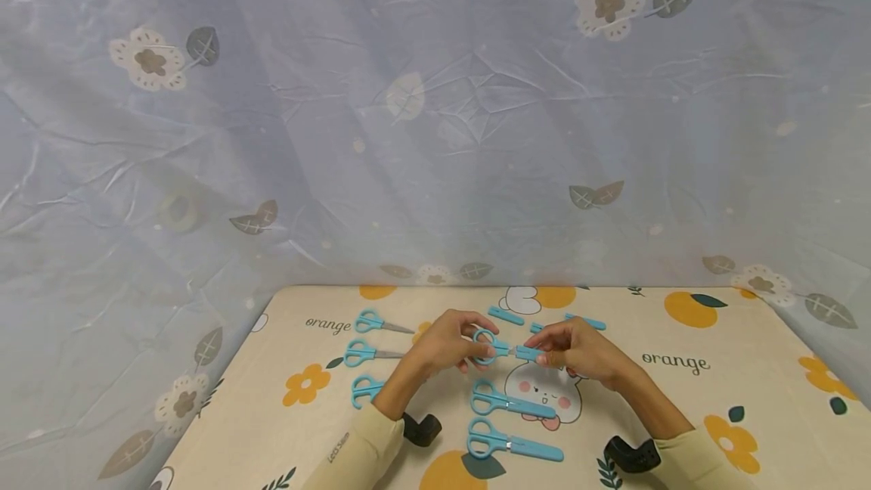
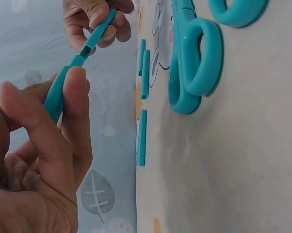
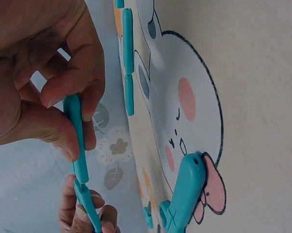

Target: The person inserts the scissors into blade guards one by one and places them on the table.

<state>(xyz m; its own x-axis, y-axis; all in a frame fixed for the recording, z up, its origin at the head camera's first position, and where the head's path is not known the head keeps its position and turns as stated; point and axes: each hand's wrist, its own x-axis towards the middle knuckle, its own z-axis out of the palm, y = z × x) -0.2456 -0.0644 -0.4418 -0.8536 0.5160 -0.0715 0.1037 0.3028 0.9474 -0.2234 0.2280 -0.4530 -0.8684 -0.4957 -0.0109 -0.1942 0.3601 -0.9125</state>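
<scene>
My left hand (image 1: 444, 345) pinches the light blue handles of a pair of scissors (image 1: 502, 349) above the table. At their blade end, my right hand (image 1: 581, 352) holds a light blue blade cover (image 1: 528, 353) between thumb and fingers. A short piece of metal blade shows between handles and cover, and the cover sits over the tip part of the blades. In the right wrist view the cover (image 3: 77, 131) lines up with the scissors (image 3: 89, 204). Nearer the person lie two covered pairs of scissors, one (image 1: 531, 406) in front of the other (image 1: 537, 450).
At the left lie three uncovered scissors (image 1: 367, 321), the nearest partly hidden by the left forearm. Loose blade covers (image 1: 506, 315) lie behind the hands, one partly hidden by the right hand. A patterned cloth (image 1: 680, 414) covers the table, with a hanging sheet (image 1: 435, 172) behind.
</scene>
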